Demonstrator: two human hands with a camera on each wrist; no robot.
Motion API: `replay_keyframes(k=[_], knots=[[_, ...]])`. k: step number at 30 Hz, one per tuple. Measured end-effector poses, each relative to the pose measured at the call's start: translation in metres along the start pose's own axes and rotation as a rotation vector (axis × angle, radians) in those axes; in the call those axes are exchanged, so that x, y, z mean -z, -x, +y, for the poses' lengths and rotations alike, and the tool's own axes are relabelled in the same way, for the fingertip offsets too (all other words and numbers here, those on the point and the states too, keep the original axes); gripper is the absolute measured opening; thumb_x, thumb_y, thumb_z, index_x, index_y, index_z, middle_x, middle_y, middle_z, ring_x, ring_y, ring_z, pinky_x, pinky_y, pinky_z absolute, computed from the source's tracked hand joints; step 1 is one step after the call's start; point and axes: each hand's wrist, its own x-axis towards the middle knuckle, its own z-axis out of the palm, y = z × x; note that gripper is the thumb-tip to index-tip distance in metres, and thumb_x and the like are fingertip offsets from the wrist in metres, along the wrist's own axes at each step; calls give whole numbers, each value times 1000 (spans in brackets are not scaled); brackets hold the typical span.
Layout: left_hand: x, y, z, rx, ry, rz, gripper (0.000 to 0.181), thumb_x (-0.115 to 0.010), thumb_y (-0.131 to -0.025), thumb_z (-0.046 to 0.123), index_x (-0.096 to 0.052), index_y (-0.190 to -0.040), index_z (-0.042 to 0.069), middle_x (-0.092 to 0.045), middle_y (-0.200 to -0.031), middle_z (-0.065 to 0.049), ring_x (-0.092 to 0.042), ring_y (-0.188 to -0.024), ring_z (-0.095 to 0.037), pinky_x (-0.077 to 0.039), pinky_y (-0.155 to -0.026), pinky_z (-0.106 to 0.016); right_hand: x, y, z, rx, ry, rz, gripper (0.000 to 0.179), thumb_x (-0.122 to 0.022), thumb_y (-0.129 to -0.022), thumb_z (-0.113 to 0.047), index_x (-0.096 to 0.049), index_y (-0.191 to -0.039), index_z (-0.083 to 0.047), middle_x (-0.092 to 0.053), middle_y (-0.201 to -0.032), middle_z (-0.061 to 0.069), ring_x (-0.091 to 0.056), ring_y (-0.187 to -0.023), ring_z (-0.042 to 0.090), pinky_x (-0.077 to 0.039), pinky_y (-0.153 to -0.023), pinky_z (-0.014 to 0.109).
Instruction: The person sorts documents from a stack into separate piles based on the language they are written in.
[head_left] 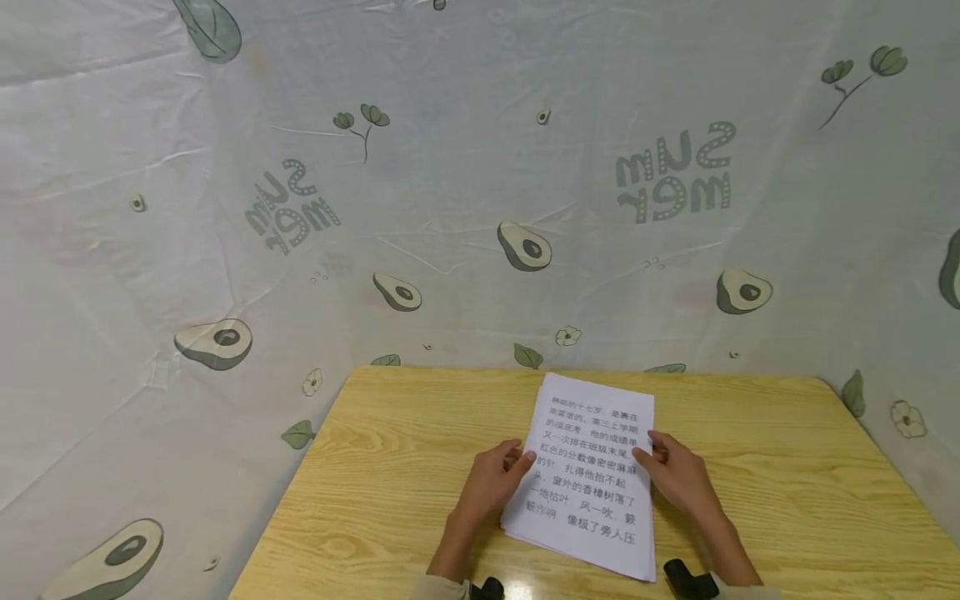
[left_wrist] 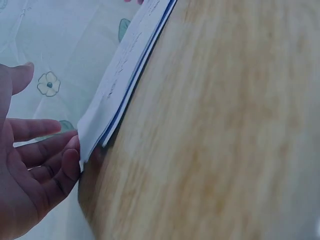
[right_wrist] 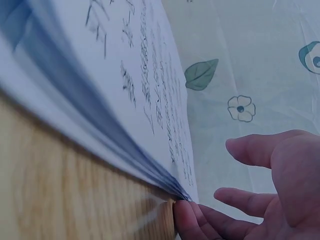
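Note:
A stack of printed paper sheets point(head_left: 585, 483) lies slightly askew over the wooden table, its top page covered in large Chinese characters. My left hand point(head_left: 491, 479) holds the stack's left edge, and my right hand point(head_left: 678, 475) holds the right edge opposite. In the left wrist view, curled fingers point(left_wrist: 70, 160) meet the sheets' edge while the thumb stands apart. The right wrist view shows lower fingers point(right_wrist: 190, 220) at the edge where the layered sheets point(right_wrist: 135, 100) come together; thumb and index finger are spread away. Fingertips beneath the paper are partly hidden.
The wooden table point(head_left: 787, 475) extends to both sides of the paper. Behind and around it hangs a pale curtain point(head_left: 450, 167) printed with avocados, leaves and flowers. Dark wrist devices point(head_left: 690, 579) sit at the sleeves.

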Motion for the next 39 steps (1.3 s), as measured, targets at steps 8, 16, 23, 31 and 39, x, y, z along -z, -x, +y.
replay_keyframes(k=[8,16,23,31,39], knots=[[8,10,-1,30,-4,-8,65,-60,-107,53,-63,-147,2,-76,-123,-15,-77,-106,-28,-64,-81,-39,-11,-12,-12,8,-24,-16,70,-64,-107,-30,-41,-157,13,-56,-148,37,-61,-128,47,-55,-102,54],[13,16,-3,41,-8,3,64,-62,-107,51,-63,-146,0,-77,-122,-15,-78,-107,-28,-64,-84,-39,-17,-11,-20,-2,-33,-40,70,-62,-108,-32,-39,-159,10,-48,-156,38,-50,-144,55,-47,-115,64],[17,20,-5,8,35,32,63,-64,-107,45,-61,-147,-3,-76,-126,-18,-78,-107,-31,-65,-84,-41,-7,1,-16,-15,-23,-71,71,-61,-108,-33,-38,-159,11,-51,-154,38,-54,-140,53,-50,-111,62],[15,14,-3,15,50,55,62,-64,-107,45,-60,-148,-1,-75,-131,-19,-75,-112,-31,-62,-91,-46,0,13,-16,-40,-100,-132,69,-62,-109,-32,-39,-158,11,-50,-153,39,-56,-136,53,-60,-100,51],[7,5,-2,31,44,63,59,-65,-107,44,-62,-147,0,-74,-133,-17,-73,-110,-27,-60,-91,-43,-7,15,-17,-11,-117,-110,68,-63,-109,-31,-42,-157,11,-55,-151,36,-60,-135,49,-56,-106,54]])
